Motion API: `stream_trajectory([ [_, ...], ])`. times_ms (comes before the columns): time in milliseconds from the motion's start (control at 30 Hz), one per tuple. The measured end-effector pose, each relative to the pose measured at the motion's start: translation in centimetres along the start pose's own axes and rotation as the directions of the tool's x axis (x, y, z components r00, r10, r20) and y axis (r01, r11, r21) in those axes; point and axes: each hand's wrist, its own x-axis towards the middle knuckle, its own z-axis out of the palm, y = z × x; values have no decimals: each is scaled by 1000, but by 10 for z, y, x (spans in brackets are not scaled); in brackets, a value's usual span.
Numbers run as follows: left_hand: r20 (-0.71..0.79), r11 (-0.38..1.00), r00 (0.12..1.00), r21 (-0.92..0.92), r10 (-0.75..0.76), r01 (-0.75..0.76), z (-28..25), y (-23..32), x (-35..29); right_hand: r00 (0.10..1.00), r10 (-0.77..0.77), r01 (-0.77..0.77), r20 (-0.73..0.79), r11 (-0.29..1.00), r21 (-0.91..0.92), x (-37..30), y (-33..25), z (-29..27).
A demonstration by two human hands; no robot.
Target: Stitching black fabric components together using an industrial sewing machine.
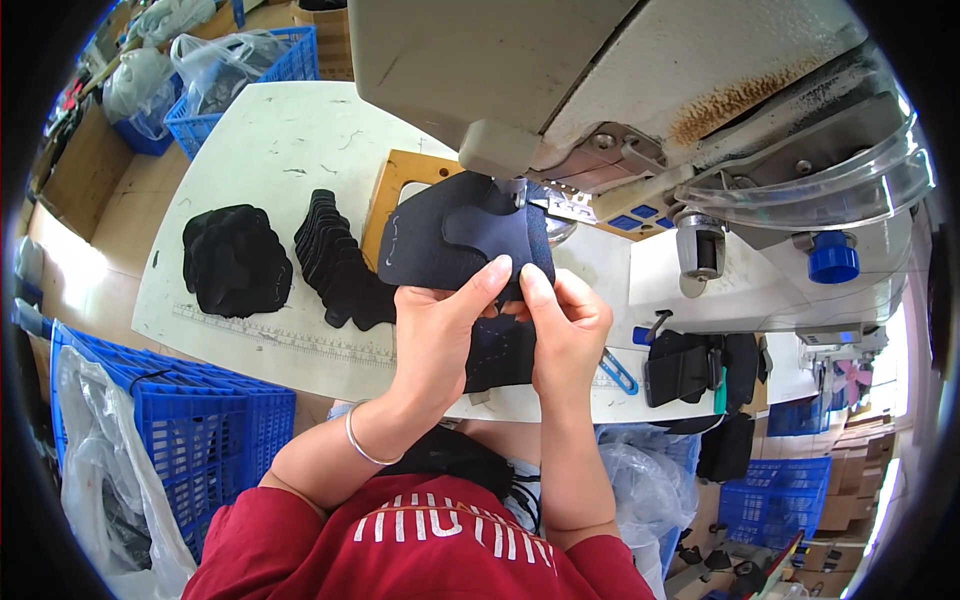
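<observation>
A dark fabric piece (415,235), black with a smoother navy patch (495,236) on it, lies under the needle area (522,195) of a sewing machine (455,70). My left hand (438,330) pinches its near edge between thumb and fingers. Close beside it, my right hand (568,325) grips the same edge, the two thumbs almost touching. Both sets of fingers are partly hidden beneath the fabric. More dark fabric (502,352) rests on the table below my hands. To the left are a fanned row of black pieces (335,265) and a black stack (236,262).
A ruler strip (290,335) runs along the white table (270,130). A blue-handled tool (620,373) and a dark phone-like object (678,376) lie at right. Blue crates (190,425) stand left of the table; another crate (300,55) is behind it.
</observation>
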Motion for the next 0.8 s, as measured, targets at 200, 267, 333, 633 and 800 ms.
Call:
stream_trajectory([
  [200, 50, 997, 999, 79, 9, -13, -4, 3, 9, 1000, -12, 12, -11, 1000, 5, 7, 3, 4],
  [267, 44, 996, 999, 87, 19, -23, -4, 6, 12, 999, -30, 31, -23, 998, 55, 8, 4, 8],
  [333, 39, 995, 999, 94, 29, -32, -2, 9, 15, 999, -45, 46, -26, 997, 66, 9, 2, 12],
  [633, 85, 995, 996, 96, -13, 5, -5, 18, 33, 992, -101, 106, -71, 992, 69, 16, 5, 23],
  [800, 86, 984, 996, 180, -13, -2, 2, 29, 39, 990, -121, 119, -78, 992, -32, 18, 8, 22],
])
